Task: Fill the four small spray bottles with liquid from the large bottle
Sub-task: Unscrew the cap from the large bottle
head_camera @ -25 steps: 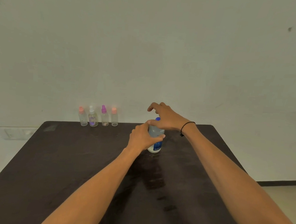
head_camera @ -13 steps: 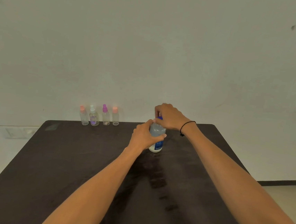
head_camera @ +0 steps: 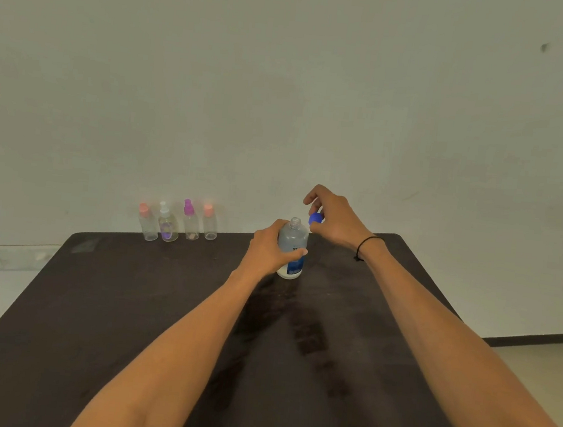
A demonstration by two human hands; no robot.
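Note:
A large clear bottle [head_camera: 293, 240] with a blue label stands upright on the dark table [head_camera: 161, 305], its neck uncapped. My left hand [head_camera: 269, 250] grips its body. Just right of the neck and slightly above it, my right hand [head_camera: 333, 218] pinches the blue cap [head_camera: 315, 218]. Several small spray bottles stand in a row at the table's far left edge: one with a pink top [head_camera: 147, 222], a white-topped one [head_camera: 167, 223], a purple-topped one [head_camera: 190, 221] and another pink-topped one [head_camera: 209, 223]. All wear their tops.
A pale wall rises directly behind the table. The table's right edge runs diagonally, with floor and a dark skirting board [head_camera: 536, 337] beyond it. A wall plate [head_camera: 18, 256] sits low on the left.
My right hand turned the blue cap on the large bottle, then lifted it off to the right; the neck is now bare. My left hand kept its hold on the bottle.

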